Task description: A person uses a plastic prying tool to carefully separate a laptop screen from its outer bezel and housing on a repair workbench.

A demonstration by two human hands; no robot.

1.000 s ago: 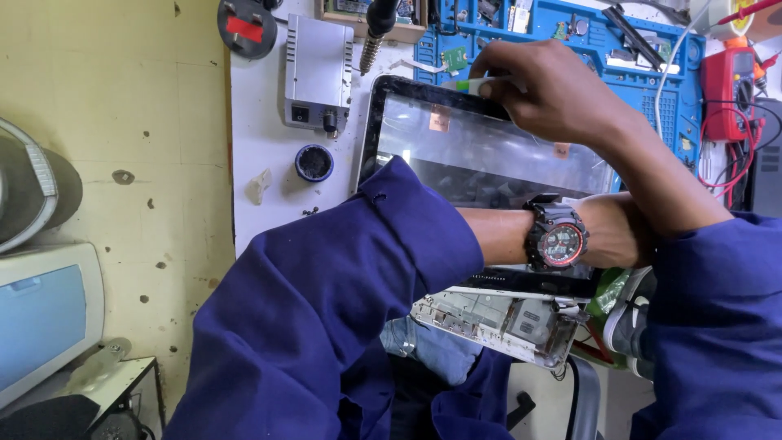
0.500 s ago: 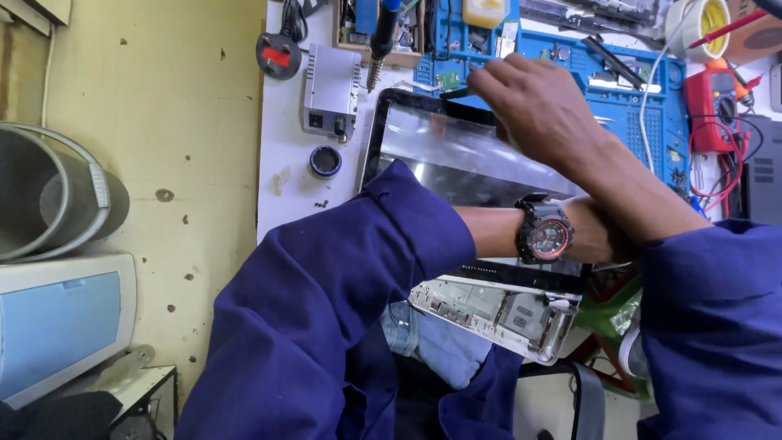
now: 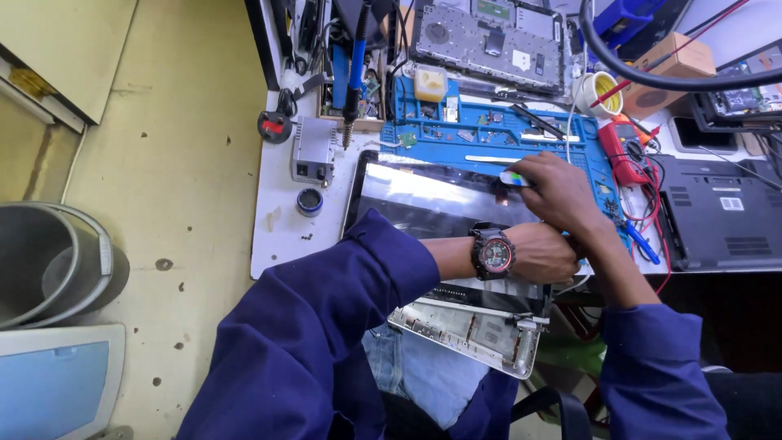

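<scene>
A black glossy laptop display panel [image 3: 423, 200] lies tilted between the bench and my lap, with its silver lid [image 3: 472, 334] showing below. My left hand [image 3: 544, 254], with a black and red wristwatch [image 3: 493, 253] on the wrist, holds the panel near its right edge; its fingers are hidden under my right wrist. My right hand [image 3: 564, 194] is at the panel's upper right corner. It pinches a small white and green tool [image 3: 513, 177] against the panel's top edge.
A blue repair mat [image 3: 489, 130] with small parts lies behind the panel. Around it are a blue-handled soldering iron [image 3: 354, 65], a grey box [image 3: 314, 151], an opened laptop base [image 3: 489, 37], a red multimeter [image 3: 623, 155] and a black laptop [image 3: 717, 216]. A grey bin [image 3: 49, 261] stands on the floor at the left.
The view has lifted and shows more of the bench. My right hand has slid to the right along the panel's top edge. My left hand stays on the panel.
</scene>
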